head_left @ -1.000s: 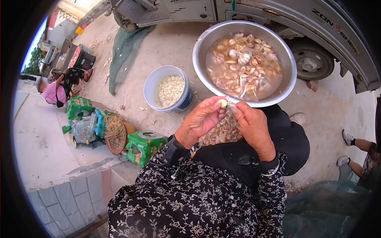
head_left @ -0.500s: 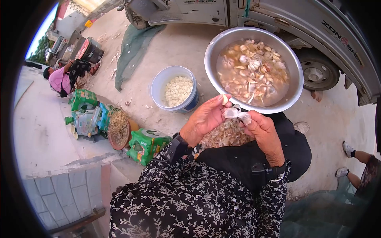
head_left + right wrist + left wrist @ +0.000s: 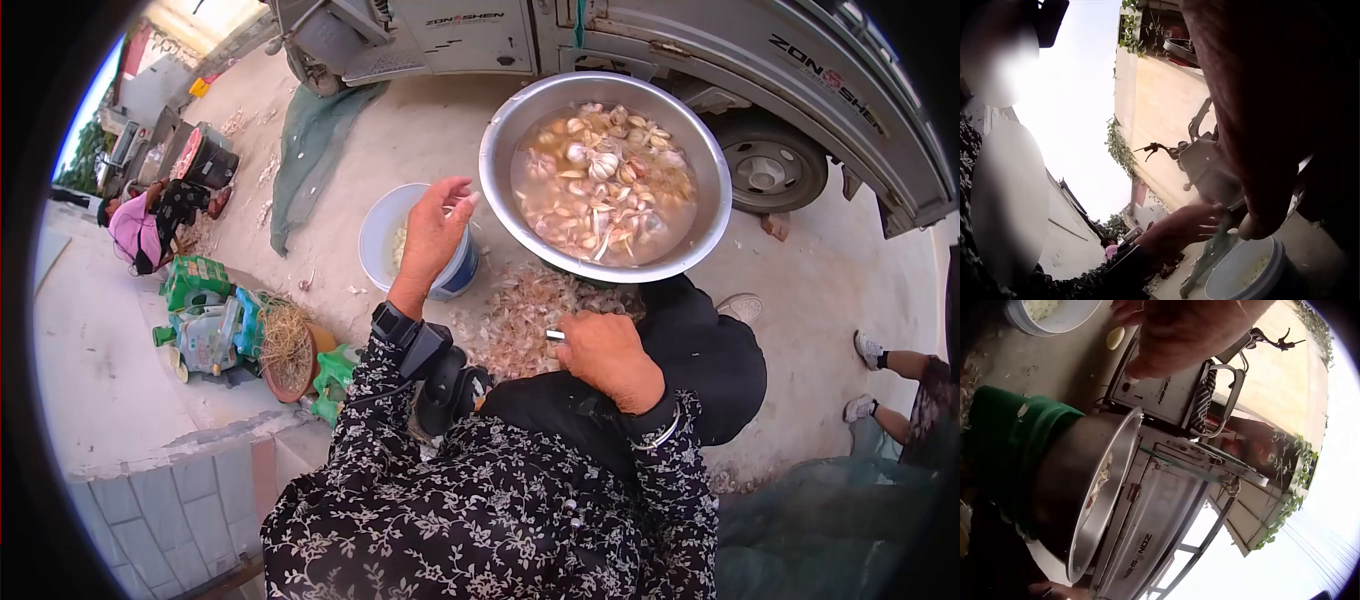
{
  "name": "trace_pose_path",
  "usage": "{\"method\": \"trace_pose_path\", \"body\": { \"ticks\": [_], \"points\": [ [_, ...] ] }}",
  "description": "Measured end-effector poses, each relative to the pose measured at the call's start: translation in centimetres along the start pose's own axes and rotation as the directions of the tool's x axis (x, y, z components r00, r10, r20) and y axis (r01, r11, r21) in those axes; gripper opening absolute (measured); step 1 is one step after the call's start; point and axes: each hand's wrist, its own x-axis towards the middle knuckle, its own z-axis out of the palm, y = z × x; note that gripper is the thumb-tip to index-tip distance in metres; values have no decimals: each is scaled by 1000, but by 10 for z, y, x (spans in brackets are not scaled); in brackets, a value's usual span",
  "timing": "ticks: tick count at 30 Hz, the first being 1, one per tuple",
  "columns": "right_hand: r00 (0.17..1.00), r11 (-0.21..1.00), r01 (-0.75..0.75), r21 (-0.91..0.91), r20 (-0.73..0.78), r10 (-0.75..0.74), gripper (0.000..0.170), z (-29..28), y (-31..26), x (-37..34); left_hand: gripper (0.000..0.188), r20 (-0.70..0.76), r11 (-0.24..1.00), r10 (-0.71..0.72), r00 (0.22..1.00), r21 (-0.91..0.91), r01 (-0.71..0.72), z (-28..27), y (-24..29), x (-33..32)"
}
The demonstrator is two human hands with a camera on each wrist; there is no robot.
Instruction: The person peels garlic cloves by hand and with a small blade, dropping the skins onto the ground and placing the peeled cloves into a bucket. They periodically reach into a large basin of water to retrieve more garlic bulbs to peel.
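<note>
My left hand (image 3: 435, 235) reaches over the near rim of a white bucket (image 3: 378, 225) with peeled garlic cloves (image 3: 1040, 307) inside. Its fingers are loosely extended. In the left wrist view a pale peeled garlic clove (image 3: 1115, 338) hangs in the air just off the fingertips. Low over a heap of garlic skins (image 3: 515, 320), my right hand (image 3: 610, 355) is curled round a small blade (image 3: 555, 336), of which only a short shiny end shows. Beyond it stands a wide metal basin (image 3: 490, 165) of water with unpeeled garlic (image 3: 600, 165).
The basin rests on a green support (image 3: 997, 425). Behind it is a parked grey vehicle (image 3: 640, 55) with a wheel (image 3: 768, 165). Green-wrapped bottles (image 3: 195, 285) and a pot of straw (image 3: 290, 350) are at left. One person (image 3: 140, 230) sits farther off; another's legs (image 3: 905, 370) show at right.
My hands have parted. The left moved from in front of the basin leftward over the bucket and let the clove go. The right came down, and the skin it pinched is gone from its fingers.
</note>
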Motion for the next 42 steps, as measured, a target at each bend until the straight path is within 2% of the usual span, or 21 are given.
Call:
{"method": "trace_pose_path", "body": {
  "ticks": [1,3,7,8,11,12,13,15,16,17,19,20,21,24,29,31,35,37,38,39,42],
  "points": [
    [1000,1000,10,27,25,-11,19,-2,-1,1,29,102,981,12,995,-196,8,15,25,4],
    [999,996,41,79,-16,-40,19,-4,-3,2,23,281,967,119,952,-251,-47,57,52,9],
    [998,999,-37,-13,-45,37,18,10,9,-2,26,531,843,404,744,99,-529,132,75,17],
    [998,998,-53,-33,-33,52,18,10,12,-4,28,651,812,304,695,204,-547,145,79,19],
    [996,994,-78,-74,-58,74,20,2,21,-13,27,693,776,282,663,241,-583,168,67,24],
    [996,997,-70,-42,-65,67,21,0,23,-15,27,633,750,372,679,226,-622,166,64,25],
    [996,998,-58,-9,-70,57,22,-3,25,-16,27,634,747,376,676,224,-626,163,61,25],
    [971,987,-121,103,-196,140,22,-14,23,-16,27,562,960,139,815,125,-250,152,55,29],
    [924,960,-167,223,-303,232,21,-18,21,-15,24,560,992,103,822,-1,-124,145,49,32],
    [925,961,-159,224,-306,225,21,-19,24,-11,24,555,992,102,826,4,-125,139,45,34],
    [680,596,-54,801,-407,609,22,-19,35,-2,23,625,883,-3,781,-365,295,121,53,35],
    [645,330,145,933,-342,684,22,-11,47,3,27,650,823,-16,760,-424,379,109,63,30],
    [643,333,148,931,-347,683,22,-18,45,7,27,649,823,-11,761,-426,375,100,72,24],
    [720,-118,190,975,-57,692,20,-40,26,19,30,614,784,85,785,-528,328,90,89,4],
    [728,-9,288,958,-213,652,19,-23,32,37,26,434,834,183,882,-543,94,102,84,-21],
    [667,292,233,928,-371,647,21,-16,35,40,28,423,676,176,889,-708,204,104,84,-24],
    [684,463,94,881,-395,613,25,-14,45,37,32,456,683,236,858,-706,187,93,87,-19],
    [641,856,-24,517,-649,410,29,-26,29,30,35,579,806,277,766,-575,143,88,85,-9],
    [647,858,-21,513,-647,403,29,-25,27,30,28,597,909,297,745,-416,-29,84,84,-7],
    [643,837,41,545,-656,395,31,-22,25,31,28,592,909,293,750,-415,-27,83,83,-8],
    [617,824,103,557,-685,386,33,-21,25,35,18,577,723,259,775,-647,241,89,88,-11]
  ]
}}
